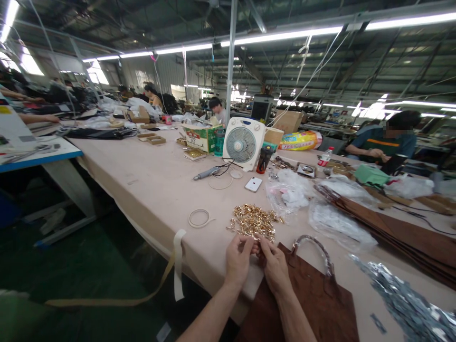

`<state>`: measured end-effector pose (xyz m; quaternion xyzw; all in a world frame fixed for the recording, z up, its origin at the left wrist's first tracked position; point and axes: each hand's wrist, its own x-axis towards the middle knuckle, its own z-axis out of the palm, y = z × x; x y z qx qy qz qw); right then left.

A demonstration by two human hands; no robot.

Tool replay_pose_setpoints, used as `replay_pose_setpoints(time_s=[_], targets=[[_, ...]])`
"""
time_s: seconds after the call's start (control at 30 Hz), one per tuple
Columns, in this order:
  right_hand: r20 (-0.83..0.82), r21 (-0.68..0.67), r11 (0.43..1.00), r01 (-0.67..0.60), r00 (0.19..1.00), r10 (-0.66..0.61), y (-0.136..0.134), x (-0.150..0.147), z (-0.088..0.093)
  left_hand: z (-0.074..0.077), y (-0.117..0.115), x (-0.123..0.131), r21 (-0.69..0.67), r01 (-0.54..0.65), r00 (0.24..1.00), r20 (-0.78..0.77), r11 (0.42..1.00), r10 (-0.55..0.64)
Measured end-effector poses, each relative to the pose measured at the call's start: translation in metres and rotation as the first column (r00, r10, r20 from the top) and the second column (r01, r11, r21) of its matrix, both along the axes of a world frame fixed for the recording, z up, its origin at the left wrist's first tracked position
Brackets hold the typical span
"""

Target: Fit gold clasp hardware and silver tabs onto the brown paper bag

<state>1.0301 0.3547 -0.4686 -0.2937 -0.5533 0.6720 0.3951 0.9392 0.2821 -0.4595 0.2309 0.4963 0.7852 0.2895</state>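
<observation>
My left hand [238, 259] and my right hand [274, 265] meet at the near edge of the long table [142, 180], fingertips pinched together over the top corner of a brown bag [306, 299]. What the fingers pinch is too small to make out. Just beyond the fingertips lies a pile of small gold metal fittings [253, 220]. The bag's handle [315, 249], wrapped in clear film, arches up to the right of my right hand.
A white desk fan [243, 142], a phone [253, 184], a power tool [206, 174], a tape ring [199, 218] and plastic bags [338, 223] lie on the table. Silver metal pieces [406, 304] and stacked brown bags [399, 228] fill the right. Other people work beyond.
</observation>
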Motion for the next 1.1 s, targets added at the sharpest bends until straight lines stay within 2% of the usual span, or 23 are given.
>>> replay_pose_setpoints(time_s=[0.13, 0.27, 0.43, 0.53, 0.63, 0.73, 1.0, 1.1], targets=[[-0.082, -0.124, 0.992, -0.023, 0.997, 0.013, 0.001, 0.0, 0.0, 0.004, -0.006, 0.006, 0.003, -0.042, 0.974, -0.223, 0.999, 0.041], [-0.094, -0.108, 0.994, -0.008, 0.996, -0.002, 0.002, 0.0, 0.0, 0.007, -0.009, 0.008, 0.002, -0.119, 0.908, -0.404, 0.993, 0.109], [-0.078, -0.088, 0.995, 0.044, 0.996, -0.051, 0.002, -0.002, -0.002, 0.01, -0.012, 0.009, 0.02, -0.123, 0.869, -0.481, 0.992, 0.118], [-0.134, -0.154, 0.987, 0.051, 0.988, -0.072, 0.001, -0.004, -0.001, 0.01, -0.013, 0.01, 0.011, -0.11, 0.844, -0.527, 0.994, 0.099], [-0.211, -0.267, 0.964, 0.009, 0.975, -0.068, -0.001, -0.005, 0.003, 0.009, -0.013, 0.012, -0.011, -0.102, 0.859, -0.505, 0.995, 0.083], [-0.239, -0.305, 0.951, -0.045, 0.971, -0.031, -0.004, -0.003, 0.007, 0.008, -0.012, 0.013, -0.02, -0.095, 0.907, -0.414, 0.995, 0.078], [-0.189, -0.194, 0.981, 0.018, 0.98, -0.055, -0.003, 0.002, 0.006, 0.004, -0.009, 0.013, 0.002, 0.007, 0.991, -0.137, 1.0, -0.006], [-0.163, -0.164, 0.985, 0.051, 0.983, -0.078, -0.001, 0.003, 0.002, 0.002, -0.008, 0.009, -0.069, 0.019, 0.984, -0.177, 0.997, -0.031]])
